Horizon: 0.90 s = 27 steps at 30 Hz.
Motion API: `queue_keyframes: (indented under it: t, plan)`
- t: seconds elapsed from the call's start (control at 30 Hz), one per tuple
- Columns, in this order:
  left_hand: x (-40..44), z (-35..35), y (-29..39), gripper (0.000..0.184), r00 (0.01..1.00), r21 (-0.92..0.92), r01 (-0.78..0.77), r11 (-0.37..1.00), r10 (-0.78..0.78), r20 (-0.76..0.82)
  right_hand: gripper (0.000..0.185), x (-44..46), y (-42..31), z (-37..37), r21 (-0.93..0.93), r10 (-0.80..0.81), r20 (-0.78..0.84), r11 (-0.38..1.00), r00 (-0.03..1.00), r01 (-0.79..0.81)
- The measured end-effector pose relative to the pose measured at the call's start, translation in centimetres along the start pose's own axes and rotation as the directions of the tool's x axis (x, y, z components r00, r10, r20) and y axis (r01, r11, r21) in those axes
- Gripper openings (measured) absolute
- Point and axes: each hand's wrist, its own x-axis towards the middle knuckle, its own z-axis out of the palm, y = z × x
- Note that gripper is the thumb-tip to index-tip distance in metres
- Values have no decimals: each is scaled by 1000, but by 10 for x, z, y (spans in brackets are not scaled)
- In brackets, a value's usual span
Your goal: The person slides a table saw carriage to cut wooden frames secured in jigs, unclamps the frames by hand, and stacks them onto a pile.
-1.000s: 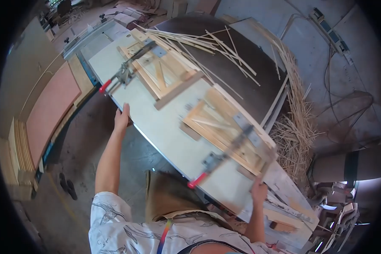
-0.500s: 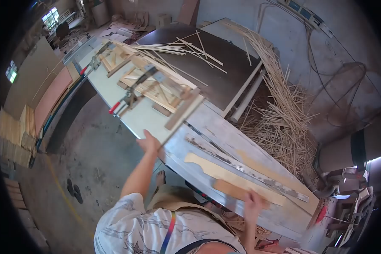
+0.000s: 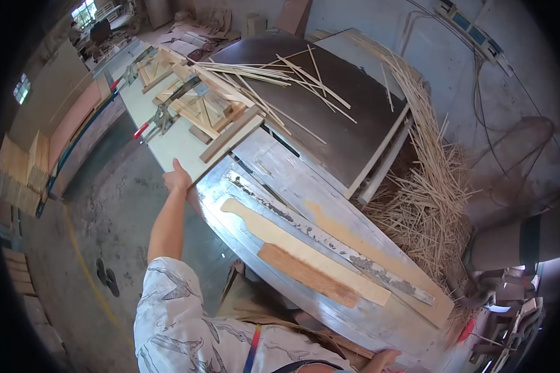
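Note:
My left hand (image 3: 178, 178) grips the near corner of a pale board (image 3: 183, 146), which lies across the far part of the metal machine table (image 3: 264, 155). On that board sit wooden frame pieces (image 3: 202, 109) under a toggle clamp (image 3: 174, 96) with a red handle (image 3: 140, 130). A wooden bar (image 3: 230, 133) runs along the board's near edge. My right hand (image 3: 382, 360) is low at the table's near edge, its fingers mostly hidden. Closer to it lie a brown wood piece (image 3: 308, 275) and a long pale wood strip (image 3: 292, 248), touched by neither hand.
A dark panel (image 3: 330, 81) carries loose thin sticks (image 3: 314, 81). A big heap of wood offcuts (image 3: 426, 205) lies beyond the table. Stacked boards (image 3: 22, 168) stand at left. Slippers (image 3: 107, 278) lie on the floor. A cylindrical bin (image 3: 510, 239) is at right.
My right hand has left the brown wood piece and dropped to the table's near edge. The pale board, with my left hand on it, has slid farther away along the table. The view has shifted.

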Motion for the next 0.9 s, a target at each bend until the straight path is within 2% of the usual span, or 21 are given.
queue_keyframes:
  t: [0.13, 0.3, 0.47, 0.63, 0.7, 0.73, 0.77, 0.8, 0.83, 0.87, 0.9]
  plan:
    - [14, -9, -2, 102, 995, -8, 19, 1000, -20, -99, 51, 3, -13, 3, -147, -41, 48, 988, 998, 47]
    - [19, -17, -3, 108, 994, 18, 46, 999, -44, -104, 51, 13, -19, -5, -365, -105, 139, 919, 985, 150]
    - [28, -13, -2, 110, 996, 61, 15, 998, -10, -84, 51, 26, -30, -17, -609, -183, 263, 730, 947, 310]
    - [45, -6, -4, 111, 995, 105, -25, 994, 35, -99, 52, 23, -25, -11, -735, -233, 405, 492, 884, 467]
    - [96, 6, -27, 105, 983, 386, -167, 907, 185, -11, 52, 8, -17, -1, -766, -266, 458, 365, 848, 528]
    - [118, 6, -42, 85, 990, 490, -91, 867, 132, -51, 53, 5, -18, 7, -776, -289, 474, 309, 832, 550]
    - [155, 17, -49, 63, 929, 645, -346, 682, 345, 133, 53, -8, -17, 21, -784, -278, 469, 307, 838, 540]
    - [179, 19, -58, 53, 870, 692, -438, 573, 464, 166, 53, -15, -26, 35, -784, -254, 457, 338, 852, 521]
    - [205, 13, -72, 49, 903, 582, -405, 705, 407, 136, 54, -2, -22, 69, -782, -202, 407, 427, 891, 454]
    - [173, 7, -52, 49, 842, 459, -525, 717, 518, 152, 55, 19, -14, 107, -774, -149, 353, 509, 924, 378]
    - [193, 16, -45, 52, 875, 157, -476, 865, 448, 182, 57, 39, -7, 143, -758, -95, 298, 582, 950, 295]
